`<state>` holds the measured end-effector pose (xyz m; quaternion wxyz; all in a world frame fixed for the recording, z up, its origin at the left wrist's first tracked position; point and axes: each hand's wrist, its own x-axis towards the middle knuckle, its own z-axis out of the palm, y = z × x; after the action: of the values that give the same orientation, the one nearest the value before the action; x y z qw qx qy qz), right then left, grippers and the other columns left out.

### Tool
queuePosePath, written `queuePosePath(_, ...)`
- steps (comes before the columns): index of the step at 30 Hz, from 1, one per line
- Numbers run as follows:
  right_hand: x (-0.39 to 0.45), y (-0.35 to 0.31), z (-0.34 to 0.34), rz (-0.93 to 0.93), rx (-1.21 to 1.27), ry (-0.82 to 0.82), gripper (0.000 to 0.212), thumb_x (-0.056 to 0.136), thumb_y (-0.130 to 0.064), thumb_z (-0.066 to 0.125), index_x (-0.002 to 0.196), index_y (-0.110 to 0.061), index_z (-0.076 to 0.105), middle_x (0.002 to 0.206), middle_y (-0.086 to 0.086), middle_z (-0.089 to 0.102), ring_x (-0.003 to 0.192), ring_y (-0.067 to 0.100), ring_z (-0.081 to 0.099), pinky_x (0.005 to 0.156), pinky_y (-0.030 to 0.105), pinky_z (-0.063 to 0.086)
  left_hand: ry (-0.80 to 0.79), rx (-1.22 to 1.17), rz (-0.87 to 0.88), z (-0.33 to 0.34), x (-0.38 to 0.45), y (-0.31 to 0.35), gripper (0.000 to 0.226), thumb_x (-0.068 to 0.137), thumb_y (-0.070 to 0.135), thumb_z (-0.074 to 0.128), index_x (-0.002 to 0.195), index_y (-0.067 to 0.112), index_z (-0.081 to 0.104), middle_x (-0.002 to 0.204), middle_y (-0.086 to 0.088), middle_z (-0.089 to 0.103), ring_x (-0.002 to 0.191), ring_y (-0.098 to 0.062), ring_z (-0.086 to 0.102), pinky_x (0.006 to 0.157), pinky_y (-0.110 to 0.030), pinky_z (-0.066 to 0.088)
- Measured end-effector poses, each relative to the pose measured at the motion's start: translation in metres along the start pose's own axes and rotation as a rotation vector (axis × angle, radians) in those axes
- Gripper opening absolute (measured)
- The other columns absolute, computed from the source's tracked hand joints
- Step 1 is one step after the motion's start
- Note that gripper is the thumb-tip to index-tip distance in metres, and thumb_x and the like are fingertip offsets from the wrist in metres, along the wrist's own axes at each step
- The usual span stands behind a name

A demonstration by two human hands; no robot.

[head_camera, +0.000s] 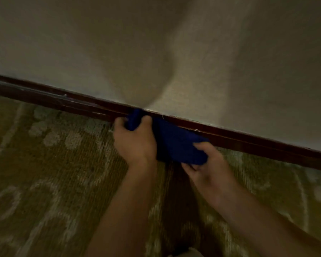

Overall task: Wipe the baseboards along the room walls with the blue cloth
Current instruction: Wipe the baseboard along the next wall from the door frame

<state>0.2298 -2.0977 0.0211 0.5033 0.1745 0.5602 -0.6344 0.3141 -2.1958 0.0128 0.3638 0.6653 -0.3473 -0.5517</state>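
Observation:
The blue cloth lies folded against the dark red-brown baseboard, which runs slanting from upper left to lower right under the pale wall. My left hand grips the cloth's left end, with fingers curled round a bunch of it at the baseboard's top edge. My right hand pinches the cloth's lower right corner between thumb and fingers. The cloth's middle covers a stretch of the baseboard between both hands.
An olive-green carpet with a pale leafy pattern covers the floor up to the baseboard. The light is dim, and my shadow falls on the wall. Scuffs and pale marks show on the baseboard at the left.

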Motion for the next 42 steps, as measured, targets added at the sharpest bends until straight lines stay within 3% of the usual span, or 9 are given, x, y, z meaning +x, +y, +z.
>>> queuePosePath(4, -0.008, 0.002, 0.001, 0.045, 0.016, -0.027, 0.02, 0.095, -0.009, 0.056, 0.112, -0.016, 0.063, 0.109, 0.007, 0.072, 0.102, 0.021, 0.068, 0.074, 0.033, 0.052, -0.064, 0.007, -0.029, -0.009, 0.005, 0.002, 0.014, 0.087, 0.019, 0.072, 0.085, 0.022, 0.059, 0.092, -0.003, 0.067, 0.09, -0.023, 0.067, 0.085, -0.042, 0.06)
queuePosePath(11, -0.001, 0.014, 0.017, 0.13, -0.045, -0.096, 0.031, 0.09, -0.011, 0.064, 0.121, -0.013, 0.063, 0.11, 0.009, 0.074, 0.101, 0.023, 0.07, 0.079, 0.031, 0.057, 0.195, -0.037, 0.027, 0.001, 0.018, 0.004, 0.009, 0.094, 0.018, 0.062, 0.096, 0.018, 0.053, 0.085, 0.005, 0.056, 0.091, -0.021, 0.062, 0.083, -0.032, 0.053)
queuePosePath(18, -0.004, -0.043, -0.066, -0.107, 0.123, 0.19, 0.019, 0.09, -0.016, 0.05, 0.106, -0.017, 0.059, 0.086, 0.0, 0.066, 0.063, 0.012, 0.065, 0.046, 0.021, 0.048, -0.172, -0.03, -0.063, 0.069, -0.072, -0.032, 0.02, 0.09, 0.012, 0.067, 0.085, 0.025, 0.052, 0.09, 0.002, 0.063, 0.09, -0.018, 0.063, 0.093, -0.035, 0.053)
queuePosePath(21, -0.005, -0.038, -0.067, -0.109, 0.112, 0.167, 0.02, 0.09, -0.015, 0.052, 0.108, -0.017, 0.061, 0.095, 0.002, 0.068, 0.069, 0.014, 0.068, 0.055, 0.026, 0.053, -0.261, -0.139, -0.218, 0.057, -0.068, -0.031, 0.022, 0.092, 0.013, 0.067, 0.083, 0.027, 0.052, 0.09, 0.004, 0.062, 0.09, -0.017, 0.062, 0.094, -0.036, 0.053)
queuePosePath(27, -0.001, -0.012, 0.018, 0.002, -0.048, -0.108, 0.033, 0.093, -0.003, 0.056, 0.126, -0.008, 0.057, 0.119, 0.014, 0.069, 0.104, 0.026, 0.069, 0.086, 0.036, 0.057, 0.003, -0.293, -0.093, -0.005, 0.014, 0.002, 0.013, 0.089, 0.013, 0.067, 0.098, 0.019, 0.06, 0.11, -0.009, 0.069, 0.107, -0.03, 0.067, 0.093, -0.045, 0.056)
queuePosePath(33, 0.012, -0.02, -0.002, -0.031, -0.015, -0.086, 0.044, 0.088, 0.002, 0.057, 0.131, -0.004, 0.053, 0.124, 0.019, 0.066, 0.107, 0.032, 0.067, 0.079, 0.035, 0.059, 0.024, -0.298, -0.165, 0.021, -0.002, -0.026, 0.045, 0.076, 0.033, 0.067, 0.12, 0.028, 0.059, 0.12, 0.001, 0.066, 0.11, -0.023, 0.065, 0.101, -0.047, 0.051)
queuePosePath(36, 0.01, -0.032, -0.045, -0.136, 0.059, 0.024, 0.039, 0.085, -0.003, 0.051, 0.123, -0.001, 0.061, 0.116, 0.014, 0.071, 0.102, 0.031, 0.069, 0.084, 0.037, 0.056, -0.084, -0.221, -0.182, 0.047, -0.048, -0.047, 0.031, 0.094, 0.025, 0.062, 0.124, 0.028, 0.055, 0.122, 0.007, 0.062, 0.115, -0.017, 0.061, 0.109, -0.042, 0.045)
queuePosePath(39, -0.002, -0.043, -0.059, -0.192, 0.066, 0.051, 0.022, 0.089, -0.005, 0.045, 0.097, -0.013, 0.064, 0.09, 0.004, 0.071, 0.075, 0.02, 0.068, 0.06, 0.028, 0.054, -0.209, -0.208, -0.266, 0.051, -0.069, -0.049, 0.044, 0.098, 0.027, 0.06, 0.141, 0.024, 0.051, 0.126, 0.004, 0.062, 0.118, -0.018, 0.059, 0.11, -0.042, 0.045)
queuePosePath(42, -0.005, -0.033, -0.038, -0.126, 0.127, -0.041, 0.024, 0.091, -0.005, 0.045, 0.102, -0.012, 0.065, 0.094, 0.006, 0.071, 0.084, 0.021, 0.069, 0.069, 0.028, 0.054, -0.204, -0.292, -0.301, 0.024, -0.052, -0.029, 0.027, 0.098, 0.018, 0.061, 0.124, 0.024, 0.058, 0.106, 0.008, 0.064, 0.106, -0.017, 0.063, 0.101, -0.038, 0.051)
